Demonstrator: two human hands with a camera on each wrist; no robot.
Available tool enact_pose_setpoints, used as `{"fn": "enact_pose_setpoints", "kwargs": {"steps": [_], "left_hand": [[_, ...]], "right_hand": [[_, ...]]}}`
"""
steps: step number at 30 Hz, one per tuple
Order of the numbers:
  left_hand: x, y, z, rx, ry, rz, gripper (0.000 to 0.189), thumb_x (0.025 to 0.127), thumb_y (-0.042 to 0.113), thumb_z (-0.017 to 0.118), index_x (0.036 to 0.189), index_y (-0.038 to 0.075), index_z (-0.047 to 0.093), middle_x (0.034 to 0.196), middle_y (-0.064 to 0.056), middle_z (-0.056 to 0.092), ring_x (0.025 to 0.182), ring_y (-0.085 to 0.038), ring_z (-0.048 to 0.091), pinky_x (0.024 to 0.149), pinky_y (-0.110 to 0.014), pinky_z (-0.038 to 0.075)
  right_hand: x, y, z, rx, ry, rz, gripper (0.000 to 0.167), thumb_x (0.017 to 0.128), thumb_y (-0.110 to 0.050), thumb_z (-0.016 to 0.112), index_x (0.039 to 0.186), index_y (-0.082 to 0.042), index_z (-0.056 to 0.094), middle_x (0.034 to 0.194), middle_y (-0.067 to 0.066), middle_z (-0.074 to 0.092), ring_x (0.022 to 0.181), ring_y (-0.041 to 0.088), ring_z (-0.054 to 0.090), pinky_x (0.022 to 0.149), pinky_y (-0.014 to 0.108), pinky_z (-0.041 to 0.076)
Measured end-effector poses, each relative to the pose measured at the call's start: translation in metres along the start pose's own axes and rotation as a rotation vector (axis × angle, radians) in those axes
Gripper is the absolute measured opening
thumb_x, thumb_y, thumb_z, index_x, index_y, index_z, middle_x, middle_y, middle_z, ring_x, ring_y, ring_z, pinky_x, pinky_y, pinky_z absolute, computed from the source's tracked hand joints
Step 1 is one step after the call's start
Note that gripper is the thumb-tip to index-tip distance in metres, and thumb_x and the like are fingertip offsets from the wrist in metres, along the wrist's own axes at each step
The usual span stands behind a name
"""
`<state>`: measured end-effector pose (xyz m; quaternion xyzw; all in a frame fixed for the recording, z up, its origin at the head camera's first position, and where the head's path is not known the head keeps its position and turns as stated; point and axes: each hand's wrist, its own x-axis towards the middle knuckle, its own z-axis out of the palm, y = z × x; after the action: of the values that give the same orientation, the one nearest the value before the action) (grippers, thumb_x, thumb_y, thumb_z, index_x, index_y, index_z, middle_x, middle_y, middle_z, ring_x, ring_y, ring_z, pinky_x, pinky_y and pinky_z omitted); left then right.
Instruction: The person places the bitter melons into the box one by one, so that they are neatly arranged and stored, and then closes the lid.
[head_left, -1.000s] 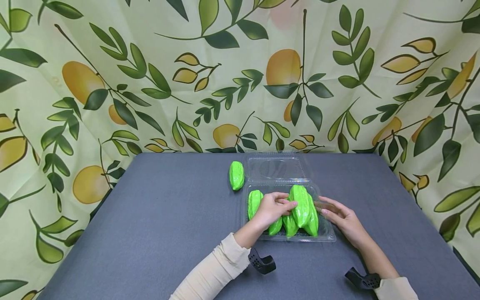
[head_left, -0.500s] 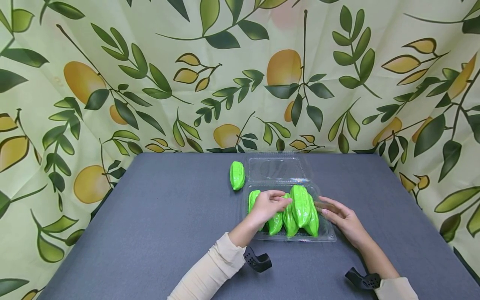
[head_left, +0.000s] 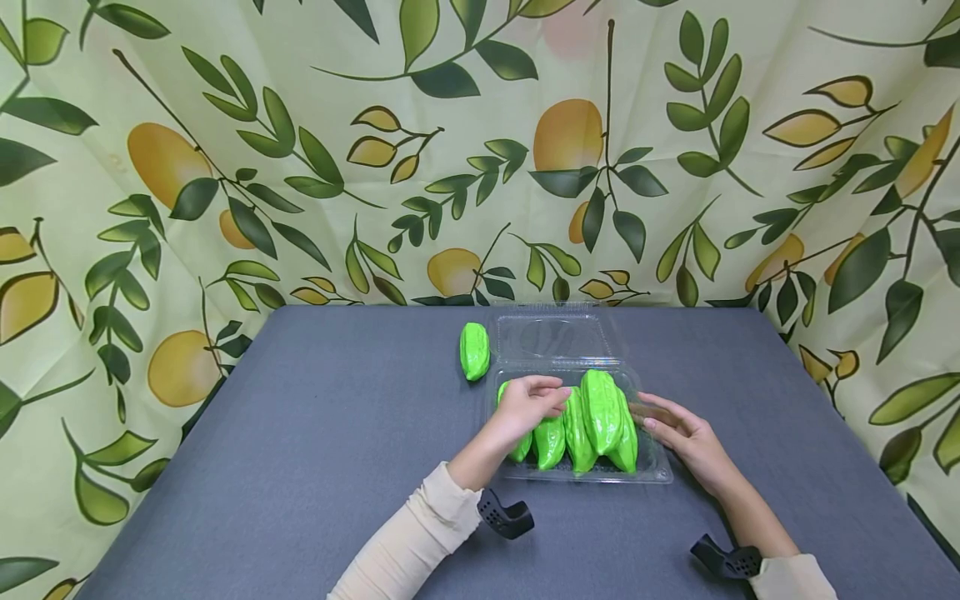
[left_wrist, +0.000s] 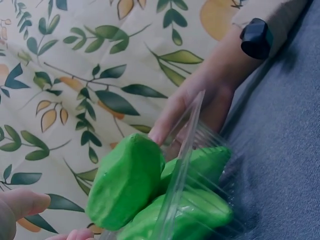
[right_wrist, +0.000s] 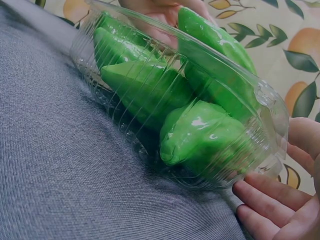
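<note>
A clear plastic clamshell box (head_left: 660,467) sits on the table with its lid laid back. Inside are several bright green, ribbed, pointed fruits, which look like star fruit; one fruit (head_left: 601,412) lies on top of others at the right. Above the box's left part hovers my left hand (head_left: 525,408), fingers loosely bent and nothing between them; it partly hides the leftmost fruit (head_left: 521,448). My right hand (head_left: 690,437) rests at the box's right side. In the right wrist view its fairly straight fingers (right_wrist: 270,200) touch the outer wall near a corner.
Another green fruit (head_left: 474,352) lies on the grey table (head_left: 337,433), left of the open lid (head_left: 555,337). Behind the table hangs a cloth (head_left: 465,208) printed with leaves and fruit. A black strap-like mount (head_left: 506,514) is on my left wrist.
My left hand has let go of the fruit on top at the right and drawn away to the left over the box. My right hand stays in place.
</note>
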<state>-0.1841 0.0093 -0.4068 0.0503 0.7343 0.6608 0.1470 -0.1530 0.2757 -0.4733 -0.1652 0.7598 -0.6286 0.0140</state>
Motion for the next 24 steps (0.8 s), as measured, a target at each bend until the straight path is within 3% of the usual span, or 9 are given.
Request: {"fn": "enact_pose_setpoints", "kwargs": {"steps": [17,24], "left_hand": [[0.0,0.009,-0.016,-0.012,0.036,0.033,0.041,0.094,0.015,0.061,0.126,-0.011,0.055,0.113,-0.033,0.065,0.099,-0.04,0.068,0.085,-0.034,0.061],[0.0,0.01,-0.027,-0.027,0.038,0.087,0.042,0.092,0.018,0.064,0.122,-0.011,0.058,0.108,-0.027,0.068,0.089,-0.027,0.072,0.08,-0.028,0.062]], "right_hand": [[-0.001,-0.002,0.0,-0.02,-0.008,0.008,0.042,0.101,-0.008,0.047,0.142,0.002,0.041,0.121,-0.027,0.063,0.108,-0.011,0.06,0.083,0.006,0.049],[-0.001,-0.003,0.0,-0.024,-0.013,0.003,0.042,0.101,-0.007,0.046,0.142,0.002,0.041,0.121,-0.026,0.063,0.108,-0.011,0.061,0.083,0.006,0.049]]}}
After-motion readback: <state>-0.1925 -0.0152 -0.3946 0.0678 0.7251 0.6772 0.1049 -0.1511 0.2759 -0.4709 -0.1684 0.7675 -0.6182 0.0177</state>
